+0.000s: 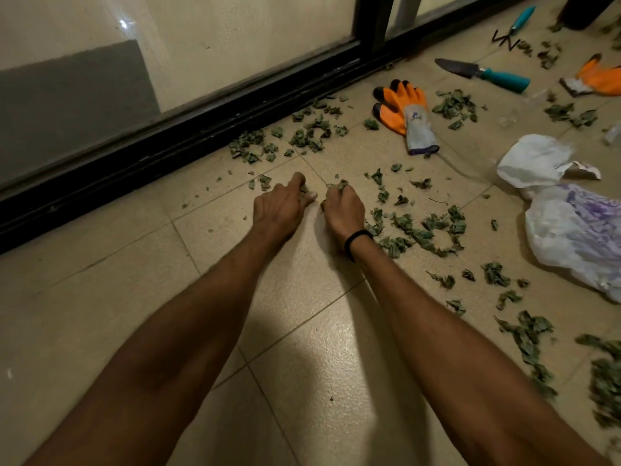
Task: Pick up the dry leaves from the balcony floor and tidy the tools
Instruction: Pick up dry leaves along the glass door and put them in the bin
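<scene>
**Leaf pickup under way, most of the floor and all the tools still to do**

Nearest the camera, two bare forearms reach forward over the tiled balcony floor (pixel 100 314), which is bare of leaves on this left side. To the lower right a blurred drift of dry leaves (pixel 531 334) lies uncollected.

Further out, both grips work side by side on the floor. The left grip (pixel 282 205) has its fingers curled down and pinches a few leaf scraps against the tile. The right grip (pixel 344 210), with a black wristband (pixel 358 238) behind it, is clenched round a small wad of leaves, one tip poking out at the top. Just right of it sits a thick scatter of leaves, and beyond that a crumpled plastic bag (pixel 571 237), probably where the handfuls go, with a white bag (pixel 534 159) behind it.

Further still, more leaves line the black door track (pixel 201 129). An orange work glove (pixel 403 109) lies flat, a second glove (pixel 601 77) sits at the right edge, and a teal-handled trowel (pixel 484 74) lies between them. A teal-handled hand cultivator (pixel 514 26) lies farthest off.

My judgement: this is an early stage. Only handfuls are in hand, leaves remain in at least four patches, and none of the tools is gathered yet.
</scene>
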A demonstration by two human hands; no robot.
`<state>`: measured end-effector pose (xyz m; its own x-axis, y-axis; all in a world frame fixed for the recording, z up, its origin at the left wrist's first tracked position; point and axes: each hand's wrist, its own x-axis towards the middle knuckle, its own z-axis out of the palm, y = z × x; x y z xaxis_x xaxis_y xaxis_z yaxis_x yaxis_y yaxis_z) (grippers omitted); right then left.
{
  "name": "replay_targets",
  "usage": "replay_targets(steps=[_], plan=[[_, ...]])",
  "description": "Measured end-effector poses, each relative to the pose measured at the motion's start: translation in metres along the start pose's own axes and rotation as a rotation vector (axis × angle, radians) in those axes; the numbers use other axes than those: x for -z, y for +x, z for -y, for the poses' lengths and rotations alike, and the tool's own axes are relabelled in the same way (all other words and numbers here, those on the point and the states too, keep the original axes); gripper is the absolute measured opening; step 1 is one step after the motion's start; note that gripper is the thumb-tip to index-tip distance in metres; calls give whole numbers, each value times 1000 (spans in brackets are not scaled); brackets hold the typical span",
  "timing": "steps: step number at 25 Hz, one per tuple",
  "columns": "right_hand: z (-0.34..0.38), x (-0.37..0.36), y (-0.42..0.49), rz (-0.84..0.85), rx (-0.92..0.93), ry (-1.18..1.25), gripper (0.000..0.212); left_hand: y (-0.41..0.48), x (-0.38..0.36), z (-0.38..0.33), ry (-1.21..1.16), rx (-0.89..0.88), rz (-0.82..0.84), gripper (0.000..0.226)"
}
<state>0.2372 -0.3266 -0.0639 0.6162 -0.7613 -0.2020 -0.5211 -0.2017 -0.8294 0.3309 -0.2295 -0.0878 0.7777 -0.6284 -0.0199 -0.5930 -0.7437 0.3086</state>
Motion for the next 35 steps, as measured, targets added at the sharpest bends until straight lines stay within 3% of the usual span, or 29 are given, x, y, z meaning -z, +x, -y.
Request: replay_targets(steps=[4, 8, 10, 13, 18, 20, 23, 27, 30, 33, 35], plan=[[-2, 13, 9, 7, -272, 569, 26, -4, -6, -3, -4, 28, -95, 29], [9, 15, 0, 115, -339, 941, 22, -3, 12, 4, -445, 257, -167, 17], [14, 11, -3, 151, -353, 1060, 25, 0, 21, 14, -707, 382, -220, 13], [19, 6, -6, 189, -323, 1158, 33, 4, 39, 31, -1072, 626, -306, 27], [30, 5, -5, 210, -335, 1250, 18, -1, 53, 55, -1345, 891, -347, 25], [28, 4, 1, 157, -341, 1142, 29, -3, 50, 57, -1418, 920, -342, 32], [20, -2, 8, 49, -269, 711, 32, 0, 42, 57, -1329, 889, -324, 49], [10, -14, 6, 0, -43, 83, 25, 1, 33, 57, -667, 595, -362, 48], [4, -29, 2, 18, 157, -271, 23, -4, 30, 51, -478, 400, -344, 33], [4, -46, -1, 109, 211, -385, 24, -3, 15, 55, -464, 309, -275, 13], [5, -53, -3, 150, 246, -451, 31, -4, 7, 56, -368, 222, -229, 30]])
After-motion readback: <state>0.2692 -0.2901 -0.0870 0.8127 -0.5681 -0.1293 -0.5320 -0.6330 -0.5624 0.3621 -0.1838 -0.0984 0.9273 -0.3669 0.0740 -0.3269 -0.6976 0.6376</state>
